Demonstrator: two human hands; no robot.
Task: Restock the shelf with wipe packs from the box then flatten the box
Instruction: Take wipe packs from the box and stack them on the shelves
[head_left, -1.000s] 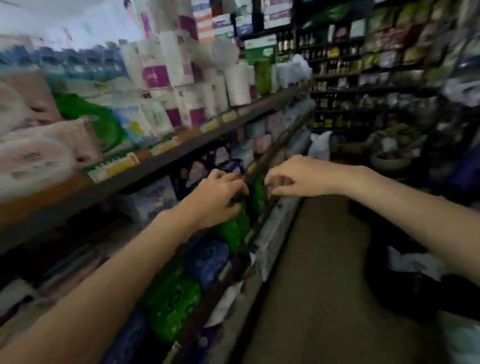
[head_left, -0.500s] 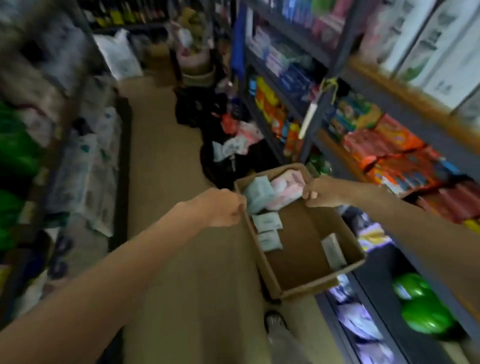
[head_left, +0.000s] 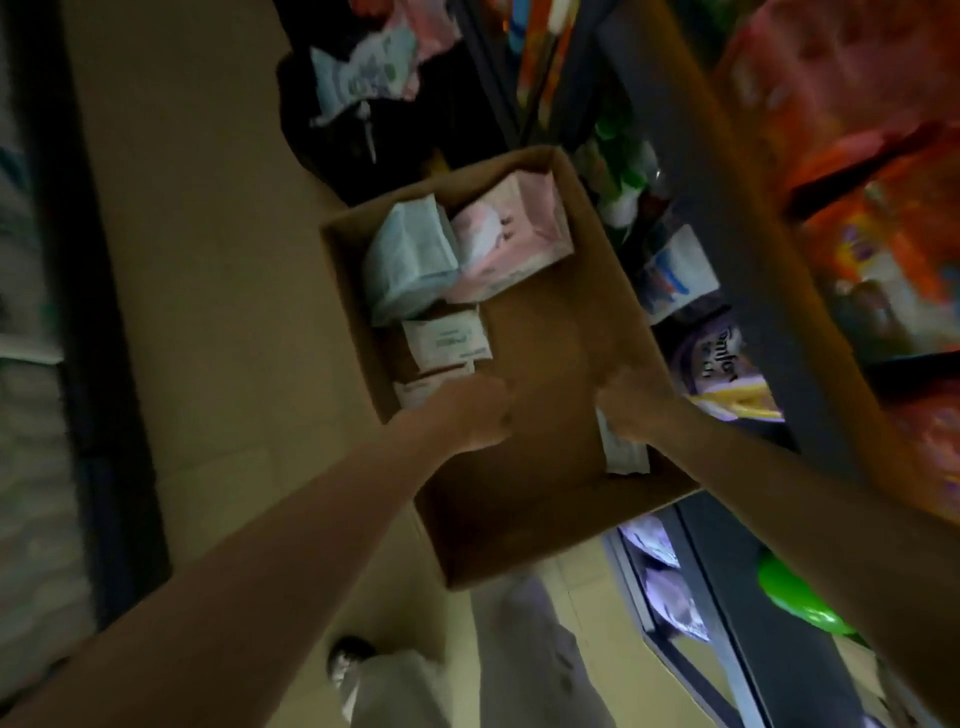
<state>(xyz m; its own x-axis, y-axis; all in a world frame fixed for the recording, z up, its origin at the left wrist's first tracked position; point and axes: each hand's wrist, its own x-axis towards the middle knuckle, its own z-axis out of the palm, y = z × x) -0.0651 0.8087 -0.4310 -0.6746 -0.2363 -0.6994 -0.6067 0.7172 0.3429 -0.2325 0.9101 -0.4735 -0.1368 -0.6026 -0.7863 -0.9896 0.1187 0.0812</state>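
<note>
An open cardboard box (head_left: 545, 566) stands on the floor by the right-hand shelf. At its far end lie a pale blue wipe pack (head_left: 410, 260) and a pink wipe pack (head_left: 509, 234). Small white packs (head_left: 447, 338) lie along its left wall. My left hand (head_left: 467, 415) is inside the box with curled fingers, touching the nearest small pack; its grip is hidden. My right hand (head_left: 634, 405) closes over a white pack (head_left: 623, 457) standing against the box's right wall. Most of the box's bottom is bare.
The right shelf unit (head_left: 727, 218) holds orange packages (head_left: 857, 130), a purple pack (head_left: 717, 358) and green items (head_left: 795, 597) low down. A black bag (head_left: 363, 119) with loose packs lies on the floor beyond the box. My shoe (head_left: 348, 660) is near the box's front. Another shelf (head_left: 31, 415) lines the left.
I turned from the left shelf to the box on the floor and leaned over it. Both hands dropped into the box, the right one from the far packs to the white pack.
</note>
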